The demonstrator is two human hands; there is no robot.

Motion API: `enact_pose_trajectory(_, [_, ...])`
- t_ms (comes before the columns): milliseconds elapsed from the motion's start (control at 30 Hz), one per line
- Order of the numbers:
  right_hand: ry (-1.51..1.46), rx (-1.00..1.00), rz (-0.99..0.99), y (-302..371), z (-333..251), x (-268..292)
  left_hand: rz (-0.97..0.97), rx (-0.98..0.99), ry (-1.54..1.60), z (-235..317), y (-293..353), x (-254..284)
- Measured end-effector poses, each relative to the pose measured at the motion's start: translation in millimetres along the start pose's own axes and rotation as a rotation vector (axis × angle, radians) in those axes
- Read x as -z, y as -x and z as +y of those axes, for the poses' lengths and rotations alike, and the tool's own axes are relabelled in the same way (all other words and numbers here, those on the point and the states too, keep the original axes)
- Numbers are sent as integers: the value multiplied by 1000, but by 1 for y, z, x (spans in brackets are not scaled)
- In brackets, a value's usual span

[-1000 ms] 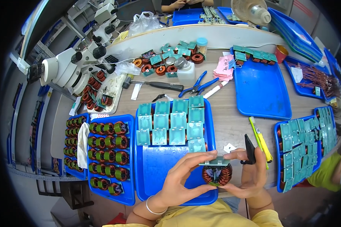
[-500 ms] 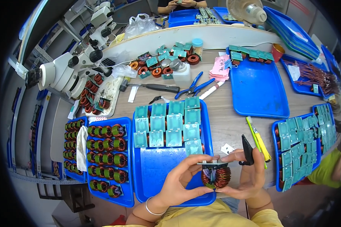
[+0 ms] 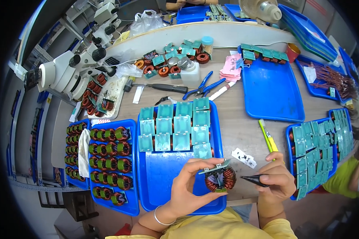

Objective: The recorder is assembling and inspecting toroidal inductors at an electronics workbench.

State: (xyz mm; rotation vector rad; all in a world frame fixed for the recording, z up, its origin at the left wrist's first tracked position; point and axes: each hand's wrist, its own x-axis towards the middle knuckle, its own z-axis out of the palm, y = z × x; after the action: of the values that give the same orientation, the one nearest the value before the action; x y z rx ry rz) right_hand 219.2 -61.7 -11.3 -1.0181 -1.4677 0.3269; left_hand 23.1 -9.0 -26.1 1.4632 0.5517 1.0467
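Two blue trays of coils stand at the left of the worktop, a white cloth draped between them. Next comes a larger blue tray, its far part filled with green boards. Over its near right corner the left hand pinches a copper-wound coil with a board on top: fingers above at the board, thumb under the base. The board slants, its right end higher. The coil's right flank faces a black pointed tool, which lies nearly level, long axis left to right, tip just beside the windings but apparently not touching. The right hand is closed around this tool's rear, to the right of the coil; the left hand is nearer, in contact. Beyond the tool lies a white paper strip with dark marks, then a yellow-green tool, close behind the right fingers. Farthest right, more boards crowd another blue tray.
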Motion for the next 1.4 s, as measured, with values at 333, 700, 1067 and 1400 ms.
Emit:
enact_pose_trajectory(333, [89, 23, -80, -8, -3, -7, 13, -46, -196, 1, -1, -1])
enact_pose_trajectory(700, [139, 25, -100, -10, -5, -9, 27, -108, -330, 4, -2, 1])
enact_pose_trajectory(1067, [206, 65, -141, -10, -4, -8, 93, -230, -641, 7, -2, -1])
enact_pose_trajectory(1400, [243, 75, -124, -10, -4, -8, 94, -185, -481, 0, -3, -1])
